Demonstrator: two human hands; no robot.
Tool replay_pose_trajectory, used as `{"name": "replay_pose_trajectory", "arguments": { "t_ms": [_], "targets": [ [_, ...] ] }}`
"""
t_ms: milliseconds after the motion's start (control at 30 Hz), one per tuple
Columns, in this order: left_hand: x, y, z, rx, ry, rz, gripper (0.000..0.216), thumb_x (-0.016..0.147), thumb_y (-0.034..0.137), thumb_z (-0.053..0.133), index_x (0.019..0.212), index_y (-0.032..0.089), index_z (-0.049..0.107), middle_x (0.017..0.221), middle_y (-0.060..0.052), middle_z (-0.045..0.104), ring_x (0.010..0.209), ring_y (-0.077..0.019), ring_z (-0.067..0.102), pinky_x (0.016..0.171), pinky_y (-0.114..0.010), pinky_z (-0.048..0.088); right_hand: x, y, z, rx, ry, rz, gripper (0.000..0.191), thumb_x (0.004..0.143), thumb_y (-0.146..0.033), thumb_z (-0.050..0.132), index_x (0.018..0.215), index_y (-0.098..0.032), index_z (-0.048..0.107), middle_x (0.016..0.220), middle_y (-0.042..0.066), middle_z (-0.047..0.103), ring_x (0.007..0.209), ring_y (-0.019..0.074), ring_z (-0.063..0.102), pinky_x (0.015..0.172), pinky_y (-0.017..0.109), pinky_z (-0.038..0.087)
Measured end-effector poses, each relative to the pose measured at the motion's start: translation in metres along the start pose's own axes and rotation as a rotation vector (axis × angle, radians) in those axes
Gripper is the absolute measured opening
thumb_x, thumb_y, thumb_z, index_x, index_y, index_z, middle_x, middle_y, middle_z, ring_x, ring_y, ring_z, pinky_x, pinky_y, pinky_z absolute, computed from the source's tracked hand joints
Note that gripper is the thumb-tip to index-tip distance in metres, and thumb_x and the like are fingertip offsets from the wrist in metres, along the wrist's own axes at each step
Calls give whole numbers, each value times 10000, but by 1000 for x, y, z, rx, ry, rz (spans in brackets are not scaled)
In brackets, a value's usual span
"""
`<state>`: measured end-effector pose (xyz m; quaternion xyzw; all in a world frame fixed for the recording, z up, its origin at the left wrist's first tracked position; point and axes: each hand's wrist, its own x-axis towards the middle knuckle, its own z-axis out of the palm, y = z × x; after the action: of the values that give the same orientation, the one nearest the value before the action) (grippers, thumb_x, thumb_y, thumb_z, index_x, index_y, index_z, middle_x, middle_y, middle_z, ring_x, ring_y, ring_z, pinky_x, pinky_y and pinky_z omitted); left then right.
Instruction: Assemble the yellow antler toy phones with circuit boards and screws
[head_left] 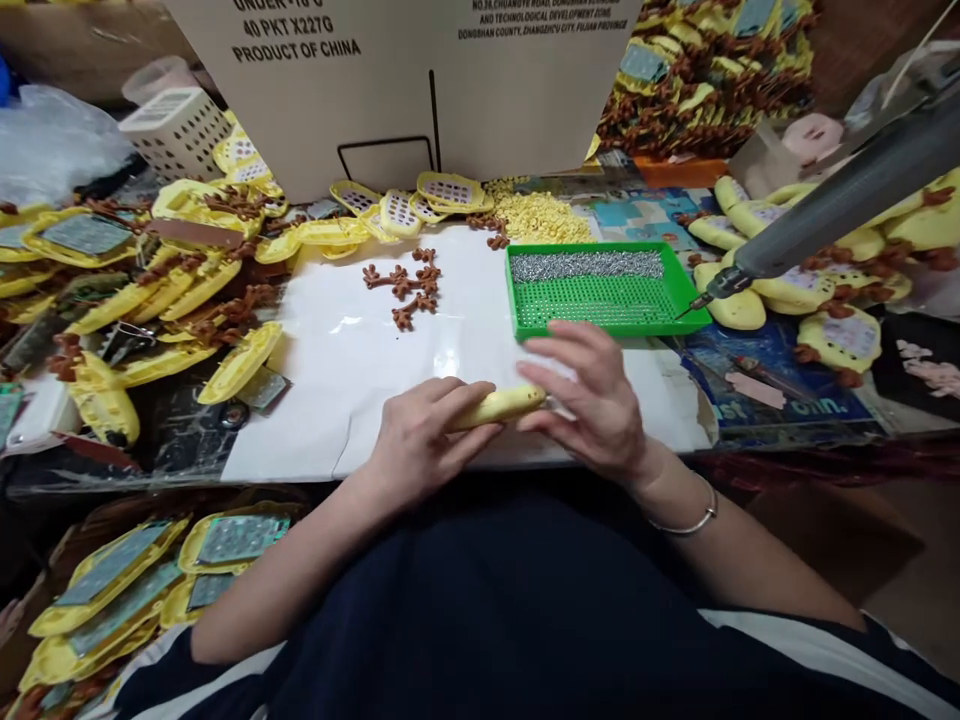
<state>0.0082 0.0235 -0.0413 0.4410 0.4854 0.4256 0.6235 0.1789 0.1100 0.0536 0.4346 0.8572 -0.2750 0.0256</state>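
The white sheet [330, 350] fills the centre of the frame and is my working surface, with the cardboard box [390, 80] standing behind it at the top. Heaps of yellow shells [187, 290] crowd the left edge and lower left, and finished yellow toys [832, 290] pile up at the right. Above my right hand, right of centre, sits the green tray [600, 310], its far end packed with small silvery screws [585, 265]. A grey electric screwdriver [832, 205] hangs in from the upper right, its tip just at the tray's right rim. Brown antler pieces [409, 285] lie loose on the sheet, upper centre.

The yellow piece [499, 406] I'm working on is low in the middle of the frame, lying across the near edge of the sheet. My left hand [420, 440] curls around its left end, thumb on top and fingers wrapped under. My right hand [592, 400] is loosely spread, fingertips touching the right end (it steadies more than it grips).

To do this well, I judge I should keep the piece braced level against the sheet, halves seated flush, with the left hand taking the whole hold so the right can let go without it rolling. I cannot tell whether its seam is fully closed; my fingers hide it.
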Motion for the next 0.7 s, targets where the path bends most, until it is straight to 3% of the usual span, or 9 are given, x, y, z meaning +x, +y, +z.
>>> {"name": "replay_pose_trajectory", "arguments": {
  "t_ms": [33,100,200,367,467,700],
  "targets": [
    [-1,-2,0,13,-1,32,234,842,343,649,1009,186,694,757,-53,685,661,-158,604,608,-248,441,1,-2,-2,-27,-106,-81,326,895,-409,597,1175,-244,624,1123,64,689,1171,239,577,1053,477,416],
    [-6,-5,0,-12,7,32,260,842,344,663,1042,179,686,811,-71,706,708,-173,632,658,-260,478,1,-4,-1,-20,-217,-91,260,928,-349,559,1120,-197,645,990,62,725,995,201,654,937,408,492],
    [-14,-7,-2,-90,-37,-38,283,874,295,624,1137,195,648,998,-92,728,855,-195,677,773,-279,518,0,-6,3,40,-229,-5,253,932,-346,556,1063,-155,655,909,76,730,867,172,671,779,321,526],
    [-22,-8,-7,-104,-108,-22,323,905,231,534,1218,188,602,1076,-98,720,923,-195,688,813,-275,536,4,-13,7,-161,-221,-98,394,909,-452,557,1110,-125,646,997,110,729,914,231,655,841,386,491],
    [-23,-10,-8,-127,-114,-13,339,908,216,507,1235,187,591,1097,-96,717,910,-184,692,797,-253,537,8,-16,9,-150,-271,-104,342,915,-426,560,1079,-138,649,958,79,739,843,203,660,816,350,483],
    [-23,-8,6,-55,31,-6,245,883,173,490,1096,176,612,885,-64,711,716,-155,659,652,-224,497,9,-20,16,-133,-269,0,277,961,-385,473,956,-164,641,840,59,730,760,183,642,828,341,462]
  ]
}}
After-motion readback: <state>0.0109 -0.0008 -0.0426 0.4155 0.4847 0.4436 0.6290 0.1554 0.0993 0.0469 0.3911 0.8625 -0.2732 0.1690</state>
